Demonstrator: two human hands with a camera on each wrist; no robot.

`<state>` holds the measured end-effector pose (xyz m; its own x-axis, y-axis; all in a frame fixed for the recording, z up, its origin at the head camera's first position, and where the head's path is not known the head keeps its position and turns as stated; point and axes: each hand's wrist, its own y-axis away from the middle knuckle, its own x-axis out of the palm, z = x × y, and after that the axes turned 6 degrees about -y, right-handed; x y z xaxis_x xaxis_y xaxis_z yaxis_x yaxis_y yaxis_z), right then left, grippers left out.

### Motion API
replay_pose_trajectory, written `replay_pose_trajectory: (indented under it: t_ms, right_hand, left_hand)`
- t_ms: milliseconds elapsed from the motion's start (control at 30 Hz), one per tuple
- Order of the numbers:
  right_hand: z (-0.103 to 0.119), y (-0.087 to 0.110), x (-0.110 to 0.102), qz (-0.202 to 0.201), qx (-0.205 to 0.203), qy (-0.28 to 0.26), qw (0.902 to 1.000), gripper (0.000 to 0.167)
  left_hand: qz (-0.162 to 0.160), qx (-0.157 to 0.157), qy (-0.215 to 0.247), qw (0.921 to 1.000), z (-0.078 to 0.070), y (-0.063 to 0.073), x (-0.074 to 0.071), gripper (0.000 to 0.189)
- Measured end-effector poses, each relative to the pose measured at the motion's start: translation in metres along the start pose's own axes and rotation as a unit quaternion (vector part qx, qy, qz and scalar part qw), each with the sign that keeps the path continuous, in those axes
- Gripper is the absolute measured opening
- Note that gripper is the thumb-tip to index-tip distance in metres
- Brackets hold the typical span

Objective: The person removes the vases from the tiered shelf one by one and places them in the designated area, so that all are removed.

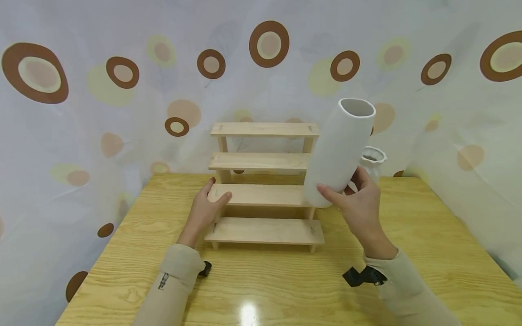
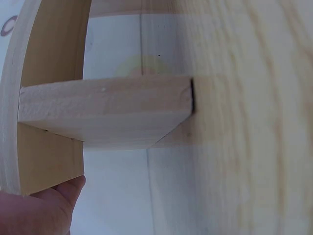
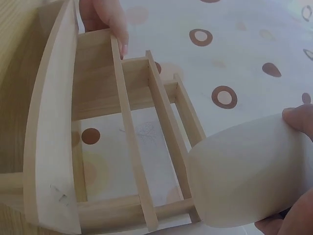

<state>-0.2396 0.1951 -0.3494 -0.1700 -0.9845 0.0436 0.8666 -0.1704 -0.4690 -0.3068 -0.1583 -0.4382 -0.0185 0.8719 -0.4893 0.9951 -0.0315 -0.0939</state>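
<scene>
A stepped wooden rack (image 1: 265, 231) with several pale shelves stands on the table in the head view. My left hand (image 1: 202, 208) grips the left end of its second shelf from the bottom, thumb on top. In the left wrist view, fingers (image 2: 49, 208) hold the edge of a wooden board (image 2: 105, 100). A tall white vase (image 1: 338, 149), tilted with its mouth to the upper right, is in my right hand (image 1: 363, 208), thumb in front and fingers behind. Its rounded base overlaps the rack's right side. In the right wrist view, the vase (image 3: 249, 171) is close beside the shelves.
A smaller white vase with a wavy rim (image 1: 373, 156) stands behind my right hand, partly hidden. The wood-grain table (image 1: 253, 280) reaches back to a white curtain (image 1: 285, 86) with brown ring patterns, which also hangs along both sides.
</scene>
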Motion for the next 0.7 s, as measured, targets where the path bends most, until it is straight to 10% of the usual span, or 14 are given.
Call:
replay_pose_trajectory:
  t_ms: [700]
  right_hand:
    - [-0.012, 0.014, -0.034, -0.032, 0.032, 0.053, 0.9975, 0.072]
  left_hand:
    - [0.005, 0.006, -0.013, 0.9999, -0.001, 0.0, -0.001, 0.098]
